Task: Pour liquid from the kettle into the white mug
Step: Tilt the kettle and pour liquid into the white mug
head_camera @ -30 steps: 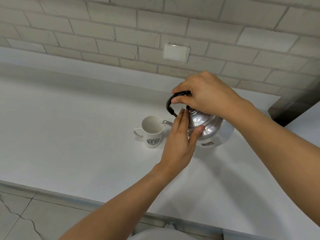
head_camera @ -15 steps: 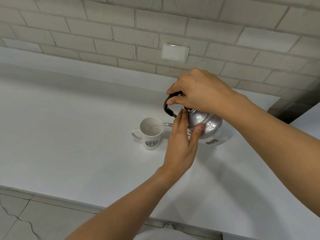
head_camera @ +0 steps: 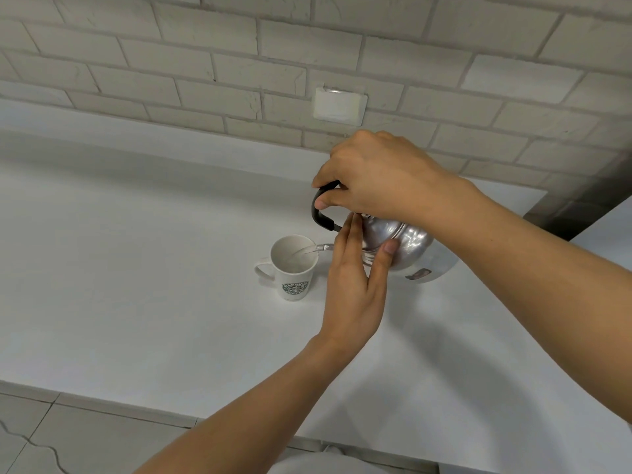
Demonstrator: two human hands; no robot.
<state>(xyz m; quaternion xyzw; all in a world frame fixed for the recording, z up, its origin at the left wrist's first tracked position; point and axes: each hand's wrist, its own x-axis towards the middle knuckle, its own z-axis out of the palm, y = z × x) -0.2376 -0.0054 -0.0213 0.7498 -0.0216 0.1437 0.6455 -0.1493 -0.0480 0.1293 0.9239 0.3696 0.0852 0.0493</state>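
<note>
Now tipped further than a moment ago, kettle [head_camera: 400,244] just right of mug [head_camera: 294,265], water running from spout into it, so filling started; right hand [head_camera: 383,179] wrapped round black handle, left hand [head_camera: 355,282] flat against kettle.

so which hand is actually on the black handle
The right hand grips the kettle's black handle; the left hand only lies flat against the kettle body.
</note>
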